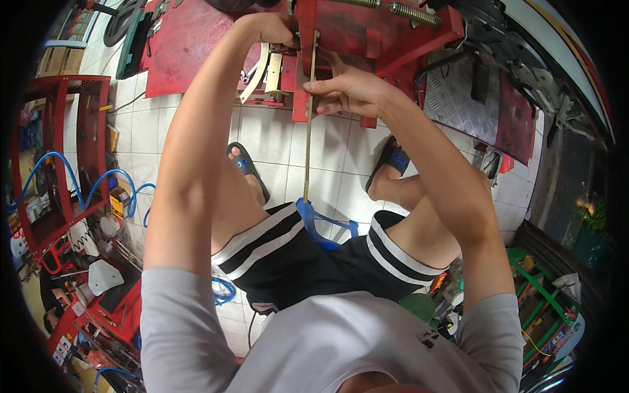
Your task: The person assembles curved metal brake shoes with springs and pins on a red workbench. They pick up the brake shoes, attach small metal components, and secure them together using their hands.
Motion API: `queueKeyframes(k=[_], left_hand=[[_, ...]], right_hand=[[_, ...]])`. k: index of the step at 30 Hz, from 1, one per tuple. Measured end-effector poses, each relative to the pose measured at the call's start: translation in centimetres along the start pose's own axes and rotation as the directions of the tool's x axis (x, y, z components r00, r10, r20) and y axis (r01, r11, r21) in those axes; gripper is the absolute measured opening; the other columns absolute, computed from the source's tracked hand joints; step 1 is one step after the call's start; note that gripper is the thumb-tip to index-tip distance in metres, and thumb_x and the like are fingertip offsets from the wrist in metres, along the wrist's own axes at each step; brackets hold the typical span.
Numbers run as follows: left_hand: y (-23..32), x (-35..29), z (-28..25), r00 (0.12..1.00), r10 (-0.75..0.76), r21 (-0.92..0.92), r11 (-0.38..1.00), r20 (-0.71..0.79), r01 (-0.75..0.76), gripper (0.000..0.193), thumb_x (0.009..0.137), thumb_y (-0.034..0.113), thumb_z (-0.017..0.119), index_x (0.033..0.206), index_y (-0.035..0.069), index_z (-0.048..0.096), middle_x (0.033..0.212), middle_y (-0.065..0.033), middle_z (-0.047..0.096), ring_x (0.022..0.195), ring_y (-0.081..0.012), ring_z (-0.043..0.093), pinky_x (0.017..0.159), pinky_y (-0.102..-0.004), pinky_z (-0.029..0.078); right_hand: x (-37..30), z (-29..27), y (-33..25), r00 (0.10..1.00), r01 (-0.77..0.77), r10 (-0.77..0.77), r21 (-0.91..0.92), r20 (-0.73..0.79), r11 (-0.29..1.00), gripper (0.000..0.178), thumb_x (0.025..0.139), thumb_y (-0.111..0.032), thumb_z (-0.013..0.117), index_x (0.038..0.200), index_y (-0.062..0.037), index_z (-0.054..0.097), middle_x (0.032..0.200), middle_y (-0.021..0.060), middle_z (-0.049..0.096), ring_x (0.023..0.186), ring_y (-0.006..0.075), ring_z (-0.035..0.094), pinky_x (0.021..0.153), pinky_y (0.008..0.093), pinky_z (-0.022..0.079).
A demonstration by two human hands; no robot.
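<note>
A long thin metal rod stands close along a red upright post of a red metal stand. Its lower end reaches the front of a blue plastic stool between my knees. My right hand closes round the rod, its thumb lying across the rod and the post's edge. Left of the post, my left hand has its fingers curled at the post's side; what they hold is hidden. Below that hand lie two pale metal strips and a wrench.
A red steel bench spans the far side, with coil springs above and a tread plate at right. Red shelving and a blue air hose are at left. A green rack stands at lower right.
</note>
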State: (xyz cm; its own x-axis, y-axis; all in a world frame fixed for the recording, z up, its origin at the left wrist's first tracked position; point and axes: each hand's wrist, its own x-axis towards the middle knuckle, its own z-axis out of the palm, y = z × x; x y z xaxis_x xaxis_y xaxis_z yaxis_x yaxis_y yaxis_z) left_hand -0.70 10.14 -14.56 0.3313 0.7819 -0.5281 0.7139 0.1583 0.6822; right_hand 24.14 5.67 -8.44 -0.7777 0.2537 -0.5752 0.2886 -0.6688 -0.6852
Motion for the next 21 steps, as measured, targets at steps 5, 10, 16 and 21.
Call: queueKeyframes(k=[5,10,16,21], left_hand=[[-1.8,-0.4,2.1,0.934,0.265,-0.007,0.962,-0.24,-0.274,0.036,0.085,0.015,0.065,0.119,0.002,0.064,0.099,-0.0126,0.07,0.087,-0.0177,0.064,0.077,-0.03,0.05],[-1.3,0.0,3.3,0.922,0.184,-0.104,0.967,-0.342,-0.232,0.038,0.085,0.013,0.064,0.121,0.001,0.063,0.105,-0.0182,0.07,0.091,-0.0242,0.066,0.081,-0.0338,0.053],[-1.1,-0.4,3.2,0.863,0.209,0.001,0.972,-0.459,-0.235,0.041,0.079,0.011,0.066,0.119,0.0,0.064,0.11,-0.0217,0.068,0.097,-0.032,0.067,0.082,-0.0374,0.055],[0.3,-1.9,2.3,0.815,0.364,0.347,0.913,-0.451,-0.216,0.039,0.073,0.012,0.071,0.108,-0.005,0.067,0.098,-0.0284,0.066,0.094,-0.0422,0.064,0.083,-0.0431,0.053]], right_hand=[[0.6,-0.7,0.1,0.999,-0.04,0.04,0.0,0.017,0.999,0.086,0.081,-0.009,0.077,0.144,-0.0114,0.018,0.12,0.0103,0.058,0.092,0.0183,0.067,0.073,0.0281,0.059],[1.0,-1.3,0.5,0.995,0.059,-0.066,-0.088,-0.077,0.994,0.094,0.082,-0.012,0.075,0.148,-0.0134,0.008,0.112,0.0107,0.061,0.078,0.0192,0.069,0.066,0.0237,0.058],[1.2,-0.9,-0.7,0.996,0.025,-0.037,-0.134,-0.084,0.991,0.09,0.076,-0.01,0.08,0.14,-0.0072,0.016,0.112,0.0116,0.056,0.087,0.0188,0.067,0.076,0.0297,0.059],[0.2,0.3,-2.4,0.962,0.025,-0.171,-0.552,-0.214,0.833,0.091,0.075,-0.023,0.08,0.146,-0.0094,0.025,0.1,0.0092,0.065,0.083,0.0188,0.068,0.072,0.0291,0.058]])
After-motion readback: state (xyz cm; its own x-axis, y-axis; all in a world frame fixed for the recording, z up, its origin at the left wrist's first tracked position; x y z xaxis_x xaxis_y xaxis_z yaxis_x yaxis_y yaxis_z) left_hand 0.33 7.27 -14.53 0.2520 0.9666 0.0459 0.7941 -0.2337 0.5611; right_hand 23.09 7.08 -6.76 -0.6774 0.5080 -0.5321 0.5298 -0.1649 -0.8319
